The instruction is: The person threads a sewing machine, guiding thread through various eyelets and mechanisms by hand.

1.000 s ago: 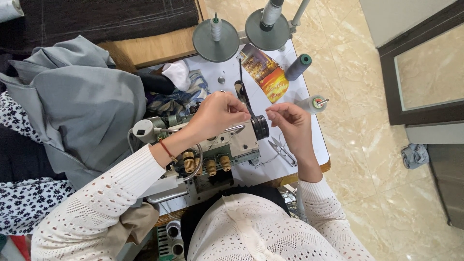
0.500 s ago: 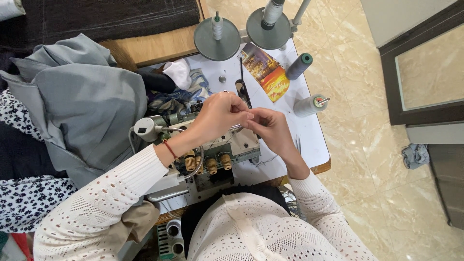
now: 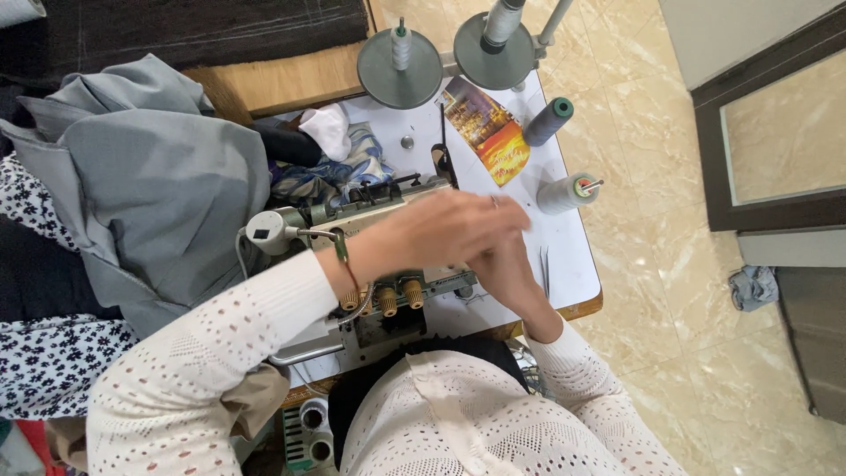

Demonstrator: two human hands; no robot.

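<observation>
I sit at a white and grey overlock sewing machine (image 3: 291, 231) with brass-coloured knobs (image 3: 398, 298) on its front. My left hand (image 3: 441, 231) reaches over the machine's top, its back facing up and its fingers stretched to the right, blurred. My right hand (image 3: 504, 269) lies just under and behind the left one, mostly covered by it, at the machine's right end. What either hand holds is hidden. Both arms are in white knitted sleeves, and a thin band sits on my left wrist.
Grey fabric (image 3: 167, 176) is piled left of the machine. On the white table (image 3: 573, 273) stand a grey thread cone (image 3: 548, 121), a white cone (image 3: 564, 194) and a colourful packet (image 3: 489, 132). Two thread-stand discs (image 3: 398, 57) sit at the back. A rag (image 3: 752, 286) lies on the tiled floor.
My hands met at the machine's right end, and the left hand has now slid to the right over the right hand, covering it. The view has dipped slightly.
</observation>
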